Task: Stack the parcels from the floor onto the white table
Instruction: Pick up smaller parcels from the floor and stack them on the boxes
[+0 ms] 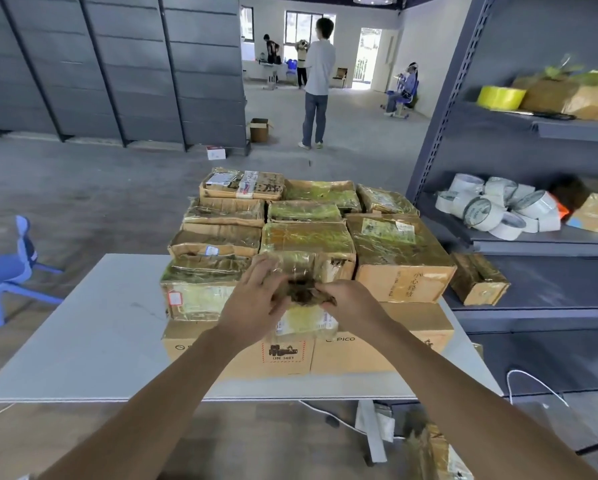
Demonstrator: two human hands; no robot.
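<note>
Parcel (308, 244) on white table (100, 323); left hand (252, 306), right hand (353, 303) in tight grip on its torn edge; right fingertips hidden

Daylight is pouring in through far windows (302, 27), blowing them out, while tape on the parcels (308, 237) is glinting; wide-angle distortion is bending the right-hand shelving (444, 98), and edges are blurring.

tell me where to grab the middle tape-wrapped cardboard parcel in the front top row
Grip its near end, from the front. The tape-wrapped cardboard parcel sits tight between a taped parcel on its left and a larger cardboard box on its right, so its long sides look closed off; only top and near face are free. The left hand and right hand hold that torn near edge.
</note>
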